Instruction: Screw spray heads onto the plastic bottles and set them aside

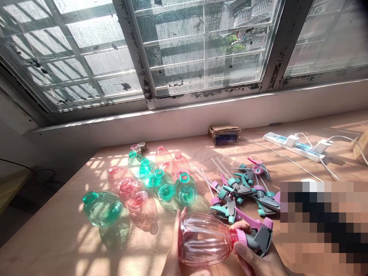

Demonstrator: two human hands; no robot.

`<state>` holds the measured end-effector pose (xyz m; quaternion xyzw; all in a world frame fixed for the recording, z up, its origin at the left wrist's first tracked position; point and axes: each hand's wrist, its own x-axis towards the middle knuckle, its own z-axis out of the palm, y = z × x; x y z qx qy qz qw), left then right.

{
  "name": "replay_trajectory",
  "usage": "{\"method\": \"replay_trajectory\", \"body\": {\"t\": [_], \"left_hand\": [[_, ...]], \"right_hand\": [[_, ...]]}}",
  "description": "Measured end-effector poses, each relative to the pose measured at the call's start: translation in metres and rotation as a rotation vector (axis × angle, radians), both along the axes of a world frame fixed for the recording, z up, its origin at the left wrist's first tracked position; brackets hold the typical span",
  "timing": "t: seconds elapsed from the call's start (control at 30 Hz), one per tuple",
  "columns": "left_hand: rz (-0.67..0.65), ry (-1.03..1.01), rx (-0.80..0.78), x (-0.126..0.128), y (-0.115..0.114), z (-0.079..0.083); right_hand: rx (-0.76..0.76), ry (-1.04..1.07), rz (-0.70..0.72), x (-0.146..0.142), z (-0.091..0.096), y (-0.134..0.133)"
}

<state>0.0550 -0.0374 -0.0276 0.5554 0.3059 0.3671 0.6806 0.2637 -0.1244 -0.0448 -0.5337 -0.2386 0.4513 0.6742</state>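
Note:
My left hand [174, 249] wraps the body of a clear pink spray bottle [204, 239] lying sideways near the table's front edge. At the bottle's neck my right hand [255, 258] grips its pink and grey trigger sprayer head [258, 234]. Behind them a heap of loose sprayer heads with dip tubes [244, 188] lies on the wooden table [57, 237]. To the left lie several empty bottles without heads, some pink [132, 191] and some green [102, 209], most tipped on their sides.
A white power strip [296, 147] with plugged chargers and cables runs along the back right. A small cardboard box [224, 134] sits against the wall under the window. A blurred-out patch covers the right front of the table.

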Motion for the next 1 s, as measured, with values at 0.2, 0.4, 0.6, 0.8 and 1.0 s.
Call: {"method": "replay_trajectory", "body": {"t": [0.2, 0.4, 0.6, 0.8, 1.0], "left_hand": [[0.046, 0.020, -0.042, 0.004, -0.007, 0.000], [0.040, -0.024, -0.005, 0.004, -0.008, 0.005], [0.024, -0.037, 0.011, 0.002, -0.006, -0.003], [0.039, -0.102, 0.032, 0.005, -0.008, -0.007], [0.010, -0.100, -0.022, 0.009, -0.009, 0.002]], "right_hand": [[0.022, 0.060, 0.007, -0.003, 0.002, 0.001], [0.037, 0.043, 0.006, -0.002, 0.000, 0.000], [0.029, 0.016, 0.011, 0.000, -0.003, 0.000], [-0.004, -0.012, 0.034, 0.002, -0.002, 0.000], [0.017, 0.009, -0.003, 0.000, 0.002, 0.000]]}}
